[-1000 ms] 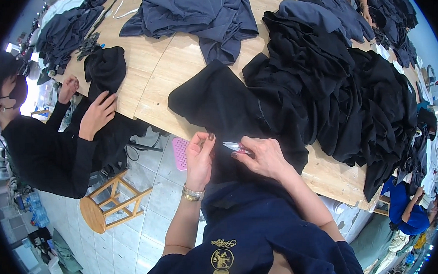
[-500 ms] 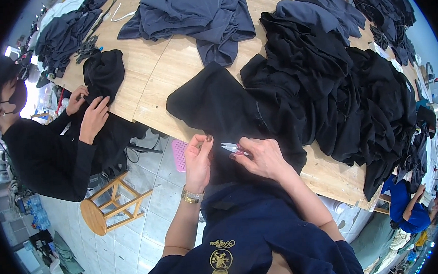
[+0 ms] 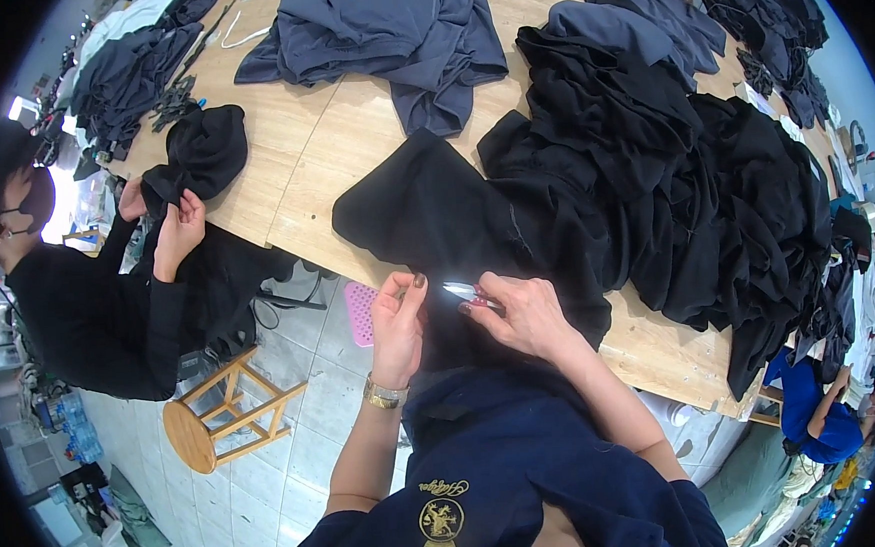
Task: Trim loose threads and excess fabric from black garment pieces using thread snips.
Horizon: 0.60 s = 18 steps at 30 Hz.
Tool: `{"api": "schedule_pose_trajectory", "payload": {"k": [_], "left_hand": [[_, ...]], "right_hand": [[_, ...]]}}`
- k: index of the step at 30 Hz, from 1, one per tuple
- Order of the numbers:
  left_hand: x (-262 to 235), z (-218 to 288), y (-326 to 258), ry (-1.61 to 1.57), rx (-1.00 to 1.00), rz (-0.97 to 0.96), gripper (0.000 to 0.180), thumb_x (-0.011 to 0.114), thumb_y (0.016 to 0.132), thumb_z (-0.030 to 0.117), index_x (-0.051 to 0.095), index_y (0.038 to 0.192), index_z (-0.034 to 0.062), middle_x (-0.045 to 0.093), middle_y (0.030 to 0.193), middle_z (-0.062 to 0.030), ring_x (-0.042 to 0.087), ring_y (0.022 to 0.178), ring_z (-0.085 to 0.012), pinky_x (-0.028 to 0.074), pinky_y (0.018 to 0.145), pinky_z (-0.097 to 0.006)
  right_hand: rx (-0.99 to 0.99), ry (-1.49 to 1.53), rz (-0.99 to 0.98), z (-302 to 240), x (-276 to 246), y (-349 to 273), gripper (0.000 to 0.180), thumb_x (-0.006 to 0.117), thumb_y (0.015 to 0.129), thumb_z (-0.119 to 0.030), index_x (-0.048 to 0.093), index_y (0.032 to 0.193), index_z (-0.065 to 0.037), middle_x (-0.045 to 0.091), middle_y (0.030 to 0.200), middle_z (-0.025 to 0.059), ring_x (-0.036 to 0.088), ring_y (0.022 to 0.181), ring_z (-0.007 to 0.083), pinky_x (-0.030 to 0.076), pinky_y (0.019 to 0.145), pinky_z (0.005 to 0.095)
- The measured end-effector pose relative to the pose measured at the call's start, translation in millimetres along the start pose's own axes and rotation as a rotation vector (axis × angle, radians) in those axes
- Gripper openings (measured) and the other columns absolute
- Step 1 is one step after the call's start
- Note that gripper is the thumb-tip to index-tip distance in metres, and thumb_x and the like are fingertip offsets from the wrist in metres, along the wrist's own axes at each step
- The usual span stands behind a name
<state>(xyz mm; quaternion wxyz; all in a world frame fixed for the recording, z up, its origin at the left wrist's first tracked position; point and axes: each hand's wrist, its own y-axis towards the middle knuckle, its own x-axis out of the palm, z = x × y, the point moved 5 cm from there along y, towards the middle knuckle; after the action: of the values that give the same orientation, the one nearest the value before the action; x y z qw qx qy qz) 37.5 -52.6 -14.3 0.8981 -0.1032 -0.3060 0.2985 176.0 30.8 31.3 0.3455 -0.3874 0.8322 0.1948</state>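
My right hand (image 3: 528, 313) is closed around a pair of small thread snips (image 3: 461, 290); their pale blades point left, toward my other hand. Thumb and fingers meet in a pinch on my left hand (image 3: 395, 321), just left of the blade tips. Whatever that pinch holds, if anything, is too small to make out. Beneath both hands lies a black garment (image 3: 423, 199), spread over the table's near edge and hanging down toward me. It runs on the right into a large heap of black garments (image 3: 643, 191).
Folded dark grey garments (image 3: 362, 27) lie across the wooden table (image 3: 298, 197). At the left, a co-worker in black (image 3: 89, 305) handles black cloth (image 3: 207, 147). A wooden stool (image 3: 189, 436) and a pink perforated piece (image 3: 360, 313) show beyond the table edge.
My hands and the snips have hardly moved. At the left, the co-worker's hands have shifted on the black cloth, lifting and gathering its near end.
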Motion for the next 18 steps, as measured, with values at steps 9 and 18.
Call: {"api": "schedule_pose_trajectory", "payload": {"k": [9,18], "left_hand": [[1.4,0.0,-0.9,0.047,0.023,-0.032,0.010,0.062,0.089,0.015,0.053,0.086,0.0108,0.052,0.070,0.0080,0.042,0.057,0.0003,0.031,0.050,-0.015],[0.5,-13.2,-4.7,-0.137,-0.128,0.009,0.014,0.061,0.089,0.016,0.053,0.099,0.0120,0.059,0.085,0.0022,0.053,0.073,-0.0043,0.041,0.064,-0.019]], "right_hand": [[-0.002,-0.003,0.062,-2.0,-2.3,2.9,0.029,0.065,0.079,-0.028,0.049,0.072,-0.006,0.055,0.061,0.0101,0.058,0.056,0.0289,0.043,0.049,0.0376],[0.137,0.434,0.151,2.9,8.3,0.4,0.043,0.073,0.075,-0.028,0.044,0.089,0.000,0.048,0.075,0.0135,0.052,0.066,0.0306,0.043,0.060,0.0353]]}}
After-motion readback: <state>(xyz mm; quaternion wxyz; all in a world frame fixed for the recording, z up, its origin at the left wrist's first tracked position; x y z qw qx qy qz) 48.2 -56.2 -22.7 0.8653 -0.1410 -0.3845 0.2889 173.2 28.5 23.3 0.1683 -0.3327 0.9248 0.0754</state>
